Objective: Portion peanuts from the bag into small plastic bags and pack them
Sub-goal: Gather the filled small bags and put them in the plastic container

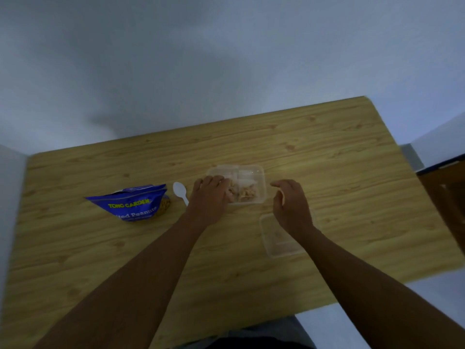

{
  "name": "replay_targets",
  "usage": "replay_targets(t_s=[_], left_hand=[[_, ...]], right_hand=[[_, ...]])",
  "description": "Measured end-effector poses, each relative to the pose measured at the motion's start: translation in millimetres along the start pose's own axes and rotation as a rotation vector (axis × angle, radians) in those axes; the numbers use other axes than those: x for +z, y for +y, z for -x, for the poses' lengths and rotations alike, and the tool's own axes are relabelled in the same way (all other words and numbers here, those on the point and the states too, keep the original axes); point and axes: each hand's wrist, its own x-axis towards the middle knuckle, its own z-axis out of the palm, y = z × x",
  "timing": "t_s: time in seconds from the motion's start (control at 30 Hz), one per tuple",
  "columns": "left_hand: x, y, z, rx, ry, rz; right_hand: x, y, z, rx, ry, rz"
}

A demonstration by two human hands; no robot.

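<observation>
1. Clear plastic lies nearest me: a shallow lid [276,245] sits flat on the wooden table [327,152], partly under the person's right wrist.
2. The right hand [292,207] hovers above that lid with its fingers loosely curved. It holds nothing and is just beside the container.
3. The left hand [208,197] reaches over the near-left corner of the clear container [260,172], fingers down on the small bags [247,191] of peanuts inside. Blur hides whether it pinches one or only presses, so I cannot tell.
4. Those small bags lie side by side in the container. I'd judge them light, soft and slick, with nuts that shift about. The film at the top, above the nuts, looks the best place to take hold, because squeezing the belly could split a bag.
5. Left of that hand a white spoon [180,191] lies on the table. Farther left is the blue peanut bag [133,205], slumped on its side with nuts showing at its right edge. It looks floppy and heavier, so I'd hold it by both sides below the mouth.
6. Beyond, the wood runs on to a grey wall.
</observation>
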Motion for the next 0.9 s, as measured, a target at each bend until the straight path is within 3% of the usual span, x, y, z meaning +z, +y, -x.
replay_targets(t_s=[0.13, 0.23, 0.4, 0.53, 0.77, 0.9], left_hand=[[0, 25, 20, 0.009, 0.18, 0.073], [14, 53, 39, 0.017, 0.123, 0.297], [42, 109, 75, -0.213, -0.106, 0.586], [50, 139, 81, -0.312, -0.152, 0.724], [31, 145, 76, -0.792, -0.025, 1.183], [38, 127, 82, -0.956, -0.009, 1.216]], right_hand=[[-14, 14, 24, 0.175, 0.082, 0.055], [-21, 17, 44, 0.333, 0.104, 0.184], [-26, 31, 75, 0.629, 0.018, 0.309], [-20, 35, 94, 0.636, -0.028, 0.308], [-18, 30, 89, 0.829, 0.043, 0.091], [-14, 36, 91, 0.816, 0.092, -0.049]])
